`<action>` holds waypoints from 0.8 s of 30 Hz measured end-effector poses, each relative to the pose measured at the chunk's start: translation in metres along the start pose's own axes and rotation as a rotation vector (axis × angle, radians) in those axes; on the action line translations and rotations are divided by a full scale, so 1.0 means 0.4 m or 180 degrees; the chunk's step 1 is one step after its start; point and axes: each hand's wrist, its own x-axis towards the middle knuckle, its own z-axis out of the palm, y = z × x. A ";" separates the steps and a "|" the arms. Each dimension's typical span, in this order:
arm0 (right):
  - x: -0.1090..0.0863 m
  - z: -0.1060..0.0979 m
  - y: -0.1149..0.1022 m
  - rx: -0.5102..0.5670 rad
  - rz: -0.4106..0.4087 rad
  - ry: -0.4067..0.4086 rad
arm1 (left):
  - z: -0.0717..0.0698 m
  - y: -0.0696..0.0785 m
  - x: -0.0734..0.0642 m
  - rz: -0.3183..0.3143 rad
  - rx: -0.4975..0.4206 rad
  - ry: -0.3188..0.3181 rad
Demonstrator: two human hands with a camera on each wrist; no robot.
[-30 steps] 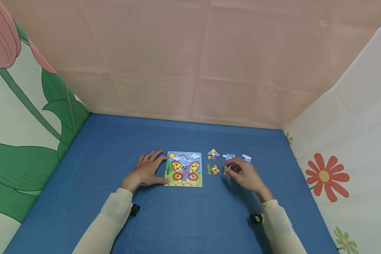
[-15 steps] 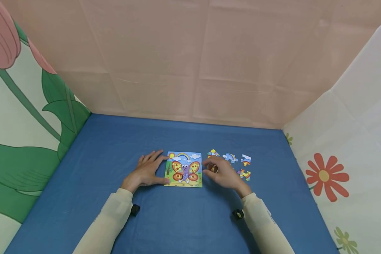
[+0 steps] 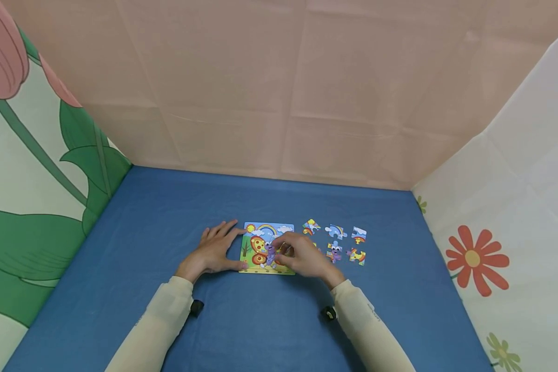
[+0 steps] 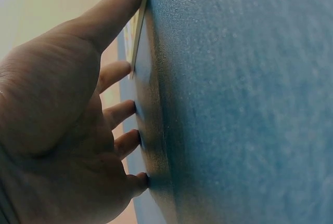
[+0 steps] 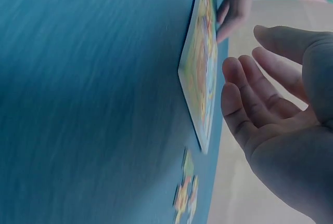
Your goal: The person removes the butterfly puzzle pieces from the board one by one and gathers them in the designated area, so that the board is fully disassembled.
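Note:
A square jigsaw puzzle board (image 3: pixel 257 242) with a butterfly, sun and rainbow picture lies flat on the blue table. My left hand (image 3: pixel 214 252) is spread at its left side, thumb and index finger touching the edge. In the left wrist view, that thumb lies along the thin board edge (image 4: pixel 139 24). Over the board's right half hovers my right hand (image 3: pixel 306 258), covering part of the picture. Seen from the right wrist, its fingers (image 5: pixel 237 104) are loosely bent, thumb apart, with nothing between them.
Right of the board lie several loose puzzle pieces in two rows, including a rainbow piece (image 3: pixel 336 232), a purple piece (image 3: pixel 334 252) and a corner piece (image 3: pixel 359 235). The right hand partly hides one. Peach cloth (image 3: pixel 279 103) hangs behind the blue table (image 3: pixel 181 196).
My right hand has moved left from above the loose pieces to above the board, uncovering pieces behind it. My left hand has stayed at the board's left edge.

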 end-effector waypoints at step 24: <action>0.057 0.074 -0.016 -0.0254 0.0000 -0.0277 | 0.002 -0.009 -0.001 0.0069 -0.0038 0.0043</action>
